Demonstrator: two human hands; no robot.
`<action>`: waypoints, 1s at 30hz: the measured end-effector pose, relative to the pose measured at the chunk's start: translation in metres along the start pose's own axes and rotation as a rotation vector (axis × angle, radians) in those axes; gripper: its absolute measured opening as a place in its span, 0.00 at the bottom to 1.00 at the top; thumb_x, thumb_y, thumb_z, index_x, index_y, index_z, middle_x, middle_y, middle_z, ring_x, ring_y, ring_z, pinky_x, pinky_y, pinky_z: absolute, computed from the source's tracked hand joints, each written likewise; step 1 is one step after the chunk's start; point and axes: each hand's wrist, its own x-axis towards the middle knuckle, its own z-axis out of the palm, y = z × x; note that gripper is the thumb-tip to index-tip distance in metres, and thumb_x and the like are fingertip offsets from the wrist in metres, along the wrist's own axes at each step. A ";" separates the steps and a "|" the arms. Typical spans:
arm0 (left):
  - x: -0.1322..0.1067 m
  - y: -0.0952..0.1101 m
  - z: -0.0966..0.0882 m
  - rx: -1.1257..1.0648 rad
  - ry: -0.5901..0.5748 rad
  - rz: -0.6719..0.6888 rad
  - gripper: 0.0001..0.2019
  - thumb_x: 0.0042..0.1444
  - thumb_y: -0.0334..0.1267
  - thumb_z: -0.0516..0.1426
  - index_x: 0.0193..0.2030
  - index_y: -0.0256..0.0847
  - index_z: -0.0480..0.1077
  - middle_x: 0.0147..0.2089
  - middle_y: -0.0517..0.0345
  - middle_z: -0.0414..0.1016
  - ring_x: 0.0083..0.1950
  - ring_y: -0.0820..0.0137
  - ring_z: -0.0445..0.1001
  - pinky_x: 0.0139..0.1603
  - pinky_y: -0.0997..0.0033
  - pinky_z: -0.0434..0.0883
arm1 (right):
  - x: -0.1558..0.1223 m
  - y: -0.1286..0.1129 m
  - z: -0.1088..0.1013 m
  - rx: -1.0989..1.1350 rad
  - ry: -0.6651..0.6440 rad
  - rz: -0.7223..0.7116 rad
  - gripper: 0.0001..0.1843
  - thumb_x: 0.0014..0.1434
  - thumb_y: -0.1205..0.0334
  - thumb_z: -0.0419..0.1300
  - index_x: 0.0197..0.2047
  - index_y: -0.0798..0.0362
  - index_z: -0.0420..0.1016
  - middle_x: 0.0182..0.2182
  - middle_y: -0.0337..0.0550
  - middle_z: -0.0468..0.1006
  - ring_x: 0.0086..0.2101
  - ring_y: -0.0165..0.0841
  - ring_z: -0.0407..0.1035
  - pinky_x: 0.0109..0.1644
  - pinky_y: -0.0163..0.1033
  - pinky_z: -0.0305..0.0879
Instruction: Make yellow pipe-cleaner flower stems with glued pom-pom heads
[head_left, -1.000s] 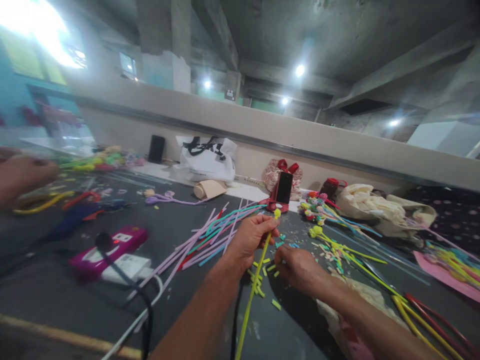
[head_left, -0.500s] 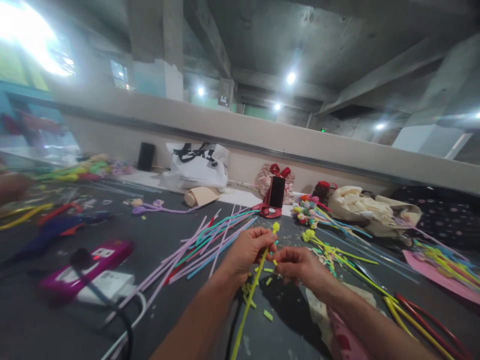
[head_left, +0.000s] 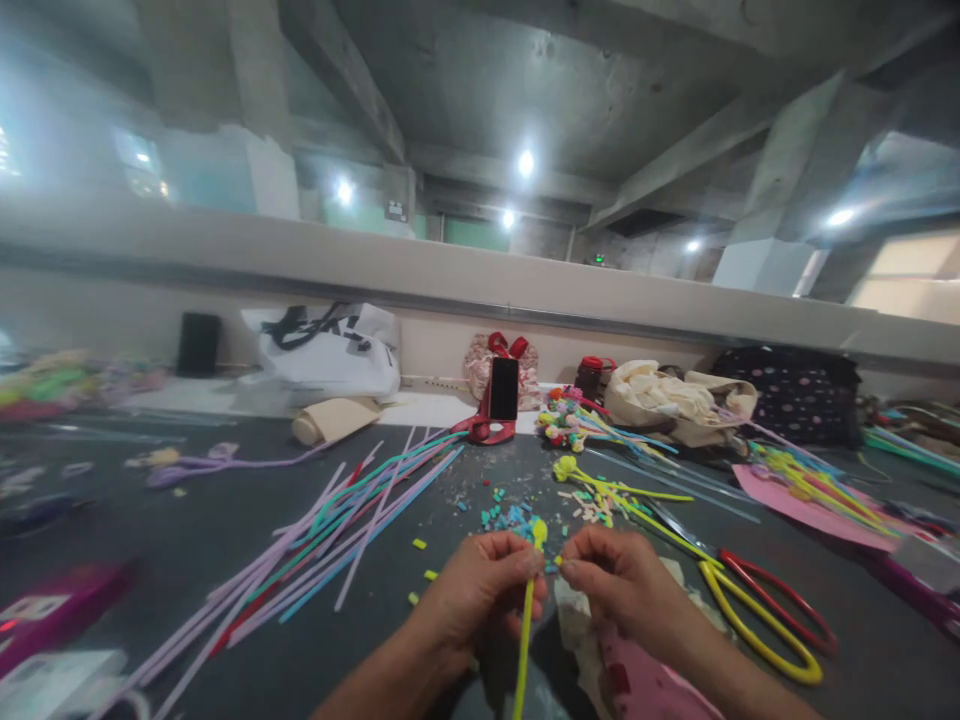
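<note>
My left hand (head_left: 480,585) pinches a yellow-green pipe cleaner (head_left: 524,640) just below the rounded bud (head_left: 539,530) at its top. The stem runs down toward the bottom edge of the view. Close by on the right, my right hand (head_left: 630,580) has thumb and forefinger together on a small yellow piece (head_left: 559,561), apart from the stem. Behind the hands lie cut blue and teal bits (head_left: 514,516). A few yellow-green snippets (head_left: 418,544) are scattered left of my left hand.
Scissors (head_left: 765,615) with red and yellow handles lie at right, near yellow-green flower stems (head_left: 622,482). Lilac, teal and red pipe cleaners (head_left: 315,545) spread at left. Behind stand a phone (head_left: 503,388), a white bag (head_left: 330,350) and a colourful flower bunch (head_left: 562,420).
The view has swung to the right, and the scissors now show more fully. Both hands appear lower in the picture. My right hand has drawn slightly away from the stem.
</note>
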 end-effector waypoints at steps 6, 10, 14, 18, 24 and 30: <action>-0.001 -0.004 0.016 0.085 0.040 -0.013 0.13 0.40 0.44 0.61 0.24 0.36 0.64 0.20 0.59 0.71 0.17 0.77 0.66 0.15 0.82 0.57 | -0.006 0.009 -0.006 -0.247 0.018 -0.130 0.06 0.49 0.68 0.55 0.22 0.56 0.68 0.17 0.33 0.65 0.21 0.26 0.60 0.24 0.29 0.52; 0.001 -0.005 0.024 0.093 0.067 -0.010 0.14 0.39 0.44 0.62 0.24 0.36 0.64 0.19 0.59 0.70 0.17 0.78 0.65 0.15 0.82 0.57 | -0.009 0.011 -0.011 -0.371 0.034 -0.175 0.06 0.50 0.69 0.54 0.23 0.55 0.69 0.19 0.35 0.70 0.22 0.27 0.63 0.25 0.29 0.53; 0.004 -0.007 0.032 0.092 0.078 -0.001 0.15 0.37 0.45 0.63 0.24 0.37 0.64 0.19 0.60 0.70 0.17 0.78 0.65 0.17 0.81 0.58 | -0.014 0.012 -0.019 -0.462 0.036 -0.222 0.07 0.52 0.66 0.54 0.24 0.54 0.70 0.22 0.37 0.72 0.24 0.27 0.64 0.27 0.30 0.53; 0.002 -0.005 0.042 0.130 0.077 0.024 0.15 0.38 0.45 0.62 0.24 0.36 0.64 0.19 0.60 0.69 0.17 0.77 0.65 0.17 0.80 0.58 | -0.020 0.009 -0.026 -0.500 0.029 -0.249 0.06 0.53 0.65 0.54 0.27 0.53 0.72 0.24 0.39 0.73 0.25 0.29 0.64 0.28 0.31 0.53; 0.005 -0.003 0.053 0.136 0.050 0.049 0.12 0.43 0.43 0.59 0.23 0.37 0.63 0.19 0.61 0.68 0.16 0.79 0.63 0.18 0.81 0.56 | -0.019 0.006 -0.034 0.029 0.043 -0.077 0.05 0.47 0.67 0.57 0.21 0.54 0.69 0.16 0.33 0.67 0.19 0.26 0.60 0.23 0.30 0.51; 0.011 -0.011 0.052 0.058 -0.027 0.077 0.13 0.48 0.44 0.57 0.23 0.36 0.65 0.18 0.63 0.66 0.16 0.82 0.60 0.18 0.82 0.58 | -0.013 0.016 -0.033 0.418 -0.089 0.077 0.09 0.47 0.58 0.57 0.24 0.56 0.67 0.15 0.32 0.66 0.13 0.21 0.55 0.15 0.26 0.46</action>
